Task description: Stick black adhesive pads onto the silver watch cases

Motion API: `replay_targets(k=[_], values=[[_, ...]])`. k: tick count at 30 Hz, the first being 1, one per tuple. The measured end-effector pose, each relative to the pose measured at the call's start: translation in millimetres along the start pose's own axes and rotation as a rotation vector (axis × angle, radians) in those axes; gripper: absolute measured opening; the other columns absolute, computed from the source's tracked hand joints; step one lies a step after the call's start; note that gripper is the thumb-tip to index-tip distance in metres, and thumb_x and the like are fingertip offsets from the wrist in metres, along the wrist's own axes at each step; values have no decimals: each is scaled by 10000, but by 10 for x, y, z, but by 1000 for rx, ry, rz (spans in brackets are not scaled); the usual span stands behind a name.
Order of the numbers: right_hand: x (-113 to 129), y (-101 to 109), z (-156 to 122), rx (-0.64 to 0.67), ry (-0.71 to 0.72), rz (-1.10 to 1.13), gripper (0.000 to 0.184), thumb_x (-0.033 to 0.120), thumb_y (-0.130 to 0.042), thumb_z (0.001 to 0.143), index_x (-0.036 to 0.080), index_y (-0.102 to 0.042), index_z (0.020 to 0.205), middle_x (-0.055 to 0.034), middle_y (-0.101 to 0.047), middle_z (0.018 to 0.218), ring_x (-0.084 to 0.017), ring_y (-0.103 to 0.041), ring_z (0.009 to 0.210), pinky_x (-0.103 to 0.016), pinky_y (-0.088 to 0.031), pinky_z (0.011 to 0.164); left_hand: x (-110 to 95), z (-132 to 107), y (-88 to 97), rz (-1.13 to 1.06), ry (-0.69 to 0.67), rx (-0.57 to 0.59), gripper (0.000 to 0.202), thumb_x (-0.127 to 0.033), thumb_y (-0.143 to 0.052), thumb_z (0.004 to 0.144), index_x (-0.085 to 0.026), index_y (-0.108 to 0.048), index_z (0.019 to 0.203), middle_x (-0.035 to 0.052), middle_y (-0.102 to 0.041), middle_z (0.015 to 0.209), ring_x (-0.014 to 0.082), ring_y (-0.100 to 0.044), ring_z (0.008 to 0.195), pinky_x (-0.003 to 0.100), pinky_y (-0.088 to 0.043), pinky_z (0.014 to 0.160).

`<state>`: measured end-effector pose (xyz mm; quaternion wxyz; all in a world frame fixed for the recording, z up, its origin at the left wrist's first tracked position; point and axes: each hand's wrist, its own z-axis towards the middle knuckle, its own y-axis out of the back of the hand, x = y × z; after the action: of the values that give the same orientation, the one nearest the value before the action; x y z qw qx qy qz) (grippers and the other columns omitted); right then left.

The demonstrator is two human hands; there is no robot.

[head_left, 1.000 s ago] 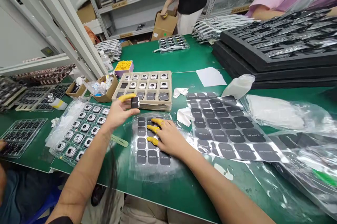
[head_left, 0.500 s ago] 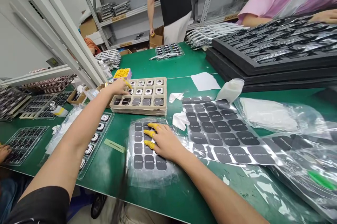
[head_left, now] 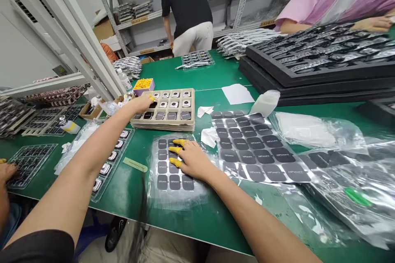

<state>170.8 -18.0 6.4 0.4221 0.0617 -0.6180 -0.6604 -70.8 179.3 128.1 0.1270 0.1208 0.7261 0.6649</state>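
Observation:
My left hand, yellow finger cots on its fingertips, reaches into the left part of a beige compartment tray. Its fingers are bent together beside a dark square piece; what they pinch is hidden. Pale smartwatch bodies fill the upper rows, and dark square faces show in the front row. My right hand lies flat, its yellow-tipped fingers spread over a stack of clear sheets bearing dark square film stickers.
A larger sticker sheet lies at right, near crumpled white paper. A green watch strap and a clear watch tray lie at left. Black foam trays stand behind. Co-workers are around the table, one hand at far left.
My left hand has closed over a spot in the second row, where a pale watch body showed before. My right hand stays on the sheets. A person in black behind has turned and bent over.

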Motion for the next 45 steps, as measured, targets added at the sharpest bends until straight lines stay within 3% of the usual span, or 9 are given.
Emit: replay_targets(k=[5, 7, 10, 14, 20, 27, 37, 42, 45], values=[[-5, 3, 10, -194, -49, 240, 314, 331, -606, 972, 199, -663, 1251, -111, -690, 1201, -249, -601, 1160, -435, -468, 1023, -548, -748, -248, -180, 59, -357, 420, -308, -262, 1013, -97, -621, 1068, 188, -670, 1051, 297, -608, 1054, 441, -446, 1000], [-20, 13, 36, -411, -102, 352, 290, 316, -582, 981, 210, -644, 1244, -89, -695, 1118, -209, -627, 1059, -373, -524, 940, -812, -1068, -513, -532, 68, -440, 454, -470, -336, 1009, -128, -625, 1084, 135, -705, 1005, 273, -654, 989, 403, -502, 949], [-85, 29, 105, -571, -86, 388, 323, 332, -585, 974, 212, -606, 1274, -80, -666, 1130, -182, -626, 989, -331, -558, 874, -1055, -1368, -880, -1151, 90, -149, 492, -607, -608, 866, -166, -655, 1080, 95, -740, 999, 257, -696, 922, 380, -544, 919], [-154, 48, 146, -402, 93, 298, 315, 262, -525, 1010, 251, -585, 1318, -63, -642, 1226, -180, -544, 1215, -364, -481, 1061, -1139, -1419, -1026, -1428, 109, 182, 533, -594, -802, 697, -196, -702, 1036, 74, -762, 969, 253, -714, 885, 362, -569, 880], [-146, 105, 107, -181, 167, 222, 338, 238, -594, 966, 215, -607, 1302, -95, -607, 1276, -183, -563, 1181, -342, -495, 1038, -969, -1344, -996, -1427, 190, 234, 557, -570, -896, 538, -174, -720, 887, 53, -732, 751, 225, -671, 716, 306, -548, 681], [-71, 126, 54, -262, 233, 240, 243, 352, -609, 963, 197, -695, 1129, -94, -638, 1187, -176, -590, 1142, -303, -520, 988, -890, -1368, -935, -1343, 130, 478, 355, -350, -896, 539, -145, -703, 755, 0, -619, 558, 124, -503, 521, 230, -400, 515], [-6, 157, 39, -583, -230, 670, 206, 329, -526, 975, 204, -643, 860, -31, -660, 873, -168, -599, 845, -335, -504, 811, -1006, -1412, -937, -1818, 195, 329, 584, -315, -868, 732, -197, -655, 1263, 92, -750, 1073, 206, -727, 962, 304, -559, 935], [-111, 457, -79, 53, -316, 466, 166, 310, -645, 909, 207, -728, 1010, -4, -678, 771, -165, -607, 737, -285, -449, 681, -995, -1310, -1035, -1919, 304, 153, 316, -228, -822, 773, -130, -716, 1054, 100, -746, 1054, 206, -724, 978, 319, -578, 955], [-145, 483, -145, 51, -374, 18, 491, 396, -704, 880, 259, -623, 1344, -44, -696, 893, -213, -633, 821, -303, -461, 670, -1021, -1285, -1087, -1893, 277, 74, 370, -252, -790, 803, -157, -678, 1143, 56, -724, 1006, 139, -706, 798, 282, -602, 806]])
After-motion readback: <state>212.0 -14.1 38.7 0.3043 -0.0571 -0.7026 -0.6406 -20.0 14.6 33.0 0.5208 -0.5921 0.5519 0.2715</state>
